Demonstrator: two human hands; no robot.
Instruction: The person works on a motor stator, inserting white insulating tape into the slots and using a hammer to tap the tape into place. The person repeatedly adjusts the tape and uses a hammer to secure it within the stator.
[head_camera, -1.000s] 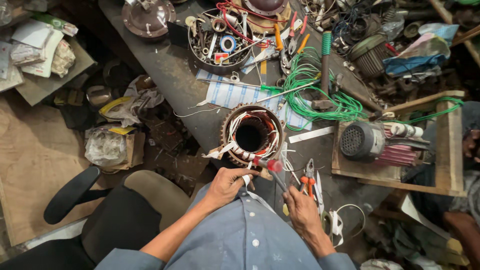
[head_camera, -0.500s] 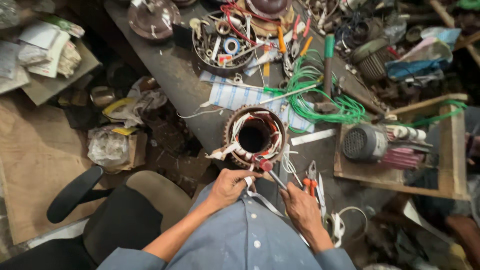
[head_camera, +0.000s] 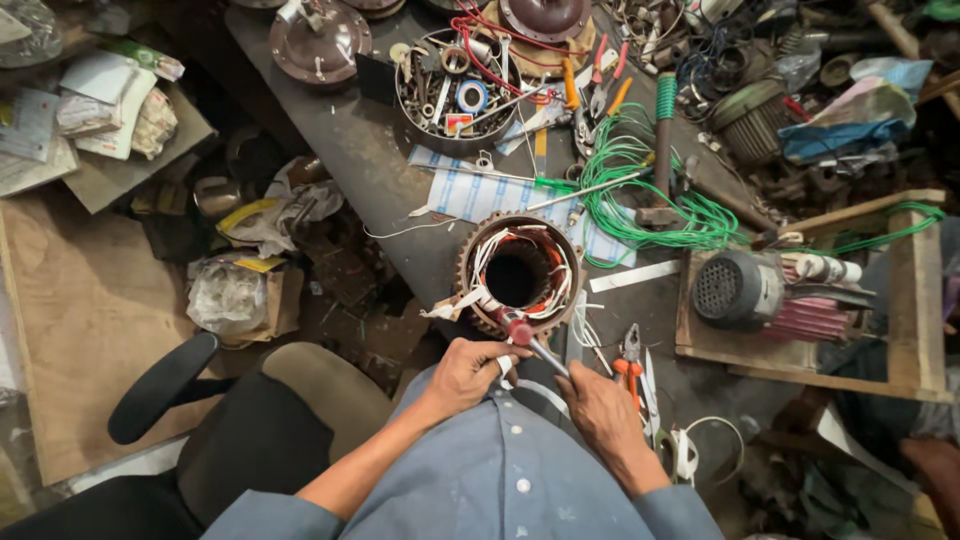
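Head view shows our left hand (head_camera: 470, 368) curled around white wire ends beside the motor stator (head_camera: 518, 274) at the bench's near edge. Our right hand (head_camera: 597, 402) grips a red-tipped tool (head_camera: 528, 338), angled toward the stator's rim.

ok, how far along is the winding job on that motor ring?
Done: coils already sit in the motor ring, with white sleeves over its leads. In hand: the left hand pinches a white lead at the ring's near edge, and the right hand holds a red-tipped tool against it. Left: loose white leads hang out untied; the end covers lie apart at the bench's far end.
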